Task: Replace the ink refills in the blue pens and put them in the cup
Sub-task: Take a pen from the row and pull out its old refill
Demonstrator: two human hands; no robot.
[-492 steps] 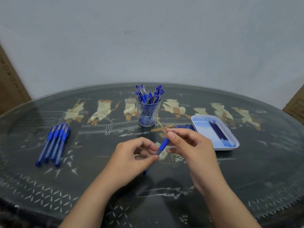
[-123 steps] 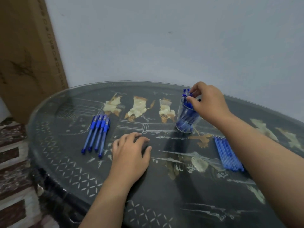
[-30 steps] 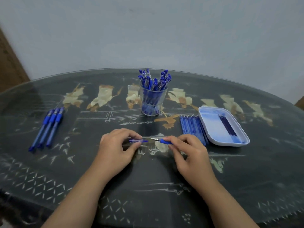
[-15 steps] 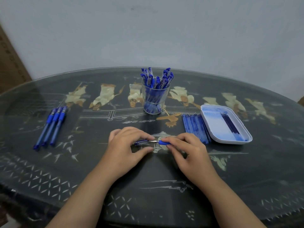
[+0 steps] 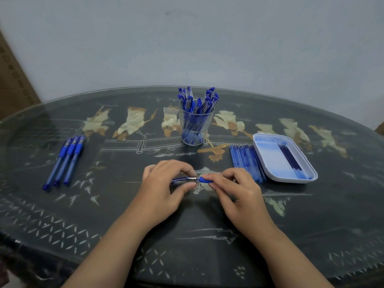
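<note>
Left hand (image 5: 164, 185) pinches the cap (image 5: 178, 181); right hand (image 5: 239, 191) pinches the blue pen (image 5: 205, 180) at the centre of the table (image 5: 315, 221).

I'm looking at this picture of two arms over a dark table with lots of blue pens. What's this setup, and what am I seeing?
There is no machine here: these are a person's two bare hands. The picture comes from a wide-angle camera worn on the person's head, looking forward and down, so the arms enter from the bottom. The left hand pinches a pen's clear barrel and the right hand pinches its blue grip section. A silvery piece shows between them, so the pen looks partly taken apart. On the table are a clear cup full of blue pens, three blue pens at the left, a row of blue refills at the right, and beside it a white tray holding a few darker refills.
</note>
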